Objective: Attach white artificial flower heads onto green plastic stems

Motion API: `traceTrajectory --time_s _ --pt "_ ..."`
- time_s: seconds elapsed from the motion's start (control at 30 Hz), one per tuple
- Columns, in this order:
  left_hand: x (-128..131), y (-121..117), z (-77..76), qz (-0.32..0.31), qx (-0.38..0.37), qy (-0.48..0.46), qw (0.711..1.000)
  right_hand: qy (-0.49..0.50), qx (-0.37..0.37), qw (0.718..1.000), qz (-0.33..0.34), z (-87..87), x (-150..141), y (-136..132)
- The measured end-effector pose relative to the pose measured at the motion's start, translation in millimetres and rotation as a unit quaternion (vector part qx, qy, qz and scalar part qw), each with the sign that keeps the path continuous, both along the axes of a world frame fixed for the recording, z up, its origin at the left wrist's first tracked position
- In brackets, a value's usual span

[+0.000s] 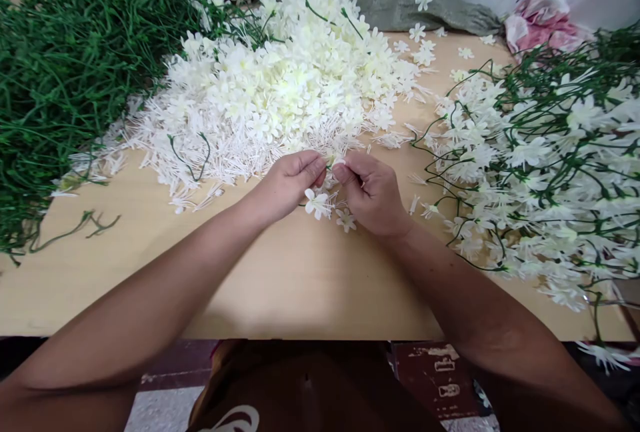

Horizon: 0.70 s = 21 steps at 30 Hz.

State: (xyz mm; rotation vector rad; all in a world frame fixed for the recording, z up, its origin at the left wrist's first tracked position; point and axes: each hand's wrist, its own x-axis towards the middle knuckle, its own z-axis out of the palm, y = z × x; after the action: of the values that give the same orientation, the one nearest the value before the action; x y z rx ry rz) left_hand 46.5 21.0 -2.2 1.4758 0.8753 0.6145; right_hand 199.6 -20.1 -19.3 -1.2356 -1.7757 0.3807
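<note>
My left hand (299, 177) is closed in a pinch on a green plastic stem, of which only a small bit shows at the fingertips. Close beside it, my right hand (373, 192) pinches a small white artificial flower piece (339, 161) between thumb and forefinger. The fingertips almost meet, and they hide most of both parts. Just below them are a white flower (317, 204) with thin stamens and a loose blossom (346, 220). Right behind the hands rises a heap of white blossoms (300, 79), with white stamen pieces (235, 149) along its front.
Tangled green stems (85, 52) fill the left of the wooden table (300, 285). Flowers on stems (540, 152) are piled at the right, some overhanging the front edge. Grey sacking (400, 5) and a pink-and-white cloth (543, 22) lie along the back. Two stems (193, 159) rest on the stamens.
</note>
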Motion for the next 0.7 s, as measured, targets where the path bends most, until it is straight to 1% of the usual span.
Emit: traceTrajectory --time_s 0.13,0.23,0.4,0.53,0.7 --pt "4.5 -2.4 -4.1 0.026 -0.031 -0.029 0.999 0.013 -0.010 1.000 -0.004 -5.2 -2.9 -0.8" --pt "6.2 -3.7 -7.4 0.030 -0.031 -0.040 0.998 0.026 -0.035 0.999 0.000 -6.9 -3.8 -2.1" --pt "5.6 -4.3 -9.6 0.025 0.004 -0.057 0.998 0.065 -0.090 0.994 0.025 -7.6 -5.0 -5.2" --pt "5.6 -3.9 -9.6 0.015 0.021 -0.028 0.999 0.083 -0.093 0.992 0.034 -8.3 -6.0 -6.2" --pt "5.7 -2.8 -11.1 0.014 0.082 0.010 0.996 0.106 -0.121 0.986 0.040 -8.8 -4.7 -4.3"
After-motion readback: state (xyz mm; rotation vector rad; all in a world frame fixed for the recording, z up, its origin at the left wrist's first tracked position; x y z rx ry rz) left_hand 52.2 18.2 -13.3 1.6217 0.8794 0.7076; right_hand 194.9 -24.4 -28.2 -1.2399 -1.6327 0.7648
